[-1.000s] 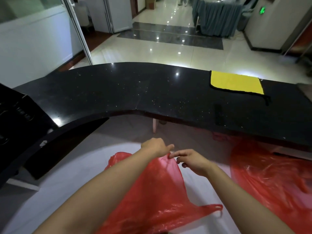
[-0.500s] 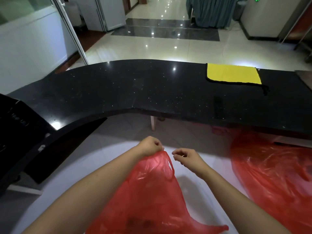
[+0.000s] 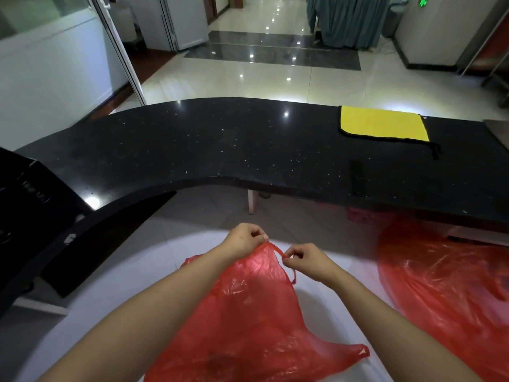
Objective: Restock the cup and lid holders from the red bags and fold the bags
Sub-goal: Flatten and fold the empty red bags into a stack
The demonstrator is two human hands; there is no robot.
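While left hand [image 3: 246, 241] pinches red bag [image 3: 248, 312] top edge, right hand [image 3: 305, 260] pinches its handle loop, 2nd red bag [image 3: 446, 285] lying apart, yellow cloth [image 3: 382, 124] on black counter [image 3: 220, 144].

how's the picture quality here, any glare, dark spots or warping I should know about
Head view: ceiling-light glare spots the floor tiles and black counter; wide-angle bending bows the counter edge; the white surface dims toward the lower corners; the red bag, left hand and right hand are sharp.

Dim interior: ceiling lights glare off the polished floor [image 3: 275, 75] and black counter [image 3: 248, 144]. Wide-angle bending curves the edges; the far background looks slightly soft, perhaps blurred.
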